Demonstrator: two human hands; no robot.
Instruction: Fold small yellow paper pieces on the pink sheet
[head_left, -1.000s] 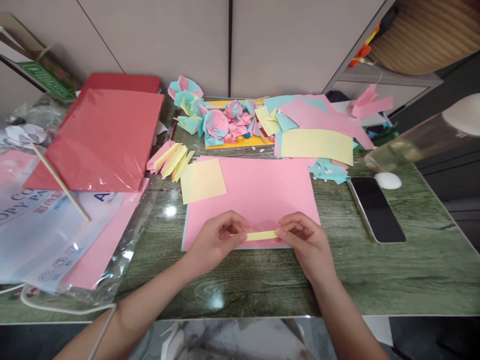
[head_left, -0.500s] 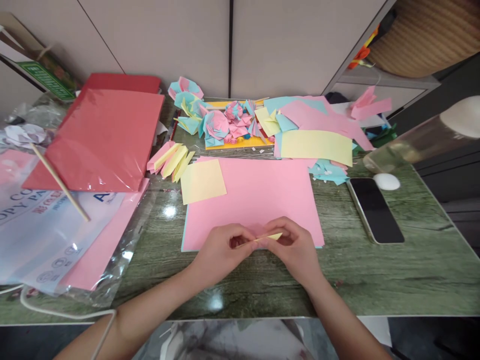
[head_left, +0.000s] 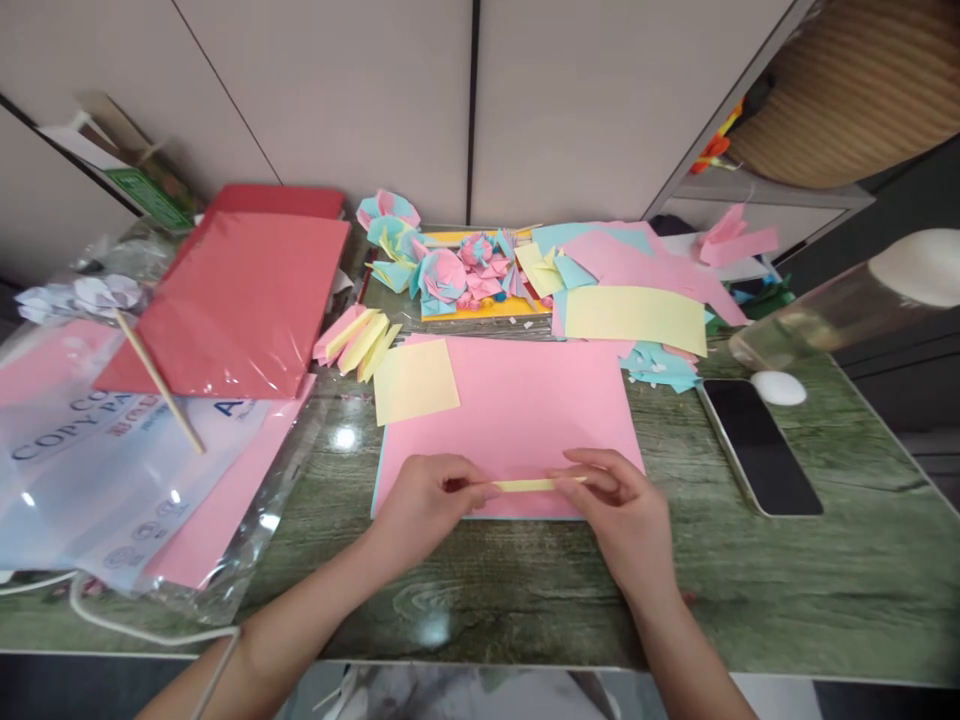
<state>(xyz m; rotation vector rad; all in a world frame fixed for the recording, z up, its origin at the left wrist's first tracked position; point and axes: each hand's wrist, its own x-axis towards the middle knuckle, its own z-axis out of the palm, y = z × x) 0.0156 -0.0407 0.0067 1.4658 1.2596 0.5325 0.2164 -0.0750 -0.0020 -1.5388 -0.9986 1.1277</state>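
A narrow strip of folded yellow paper (head_left: 529,486) is stretched level between my two hands. My left hand (head_left: 431,505) pinches its left end between thumb and fingers. At the other end, my right hand (head_left: 619,505) pinches it the same way. Both hands are just over the front edge of a pink paper sheet (head_left: 540,410), which lies on a blue one. A square of yellow paper (head_left: 416,382) rests on the sheet's upper left corner. Beside that square sit several pleated pink and yellow paper pieces (head_left: 356,342).
Folded paper flowers (head_left: 442,272) sit at the back middle, with paper offcuts (head_left: 637,315) to their right. A phone (head_left: 761,447) and a clear bottle (head_left: 810,305) stand on the right. Red packets (head_left: 240,300), a plastic paper bag (head_left: 112,480) and a wooden stick (head_left: 160,380) occupy the left.
My hands have moved apart, and the yellow strip now shows between them. The whole scene has shifted slightly down in view as the camera moved.
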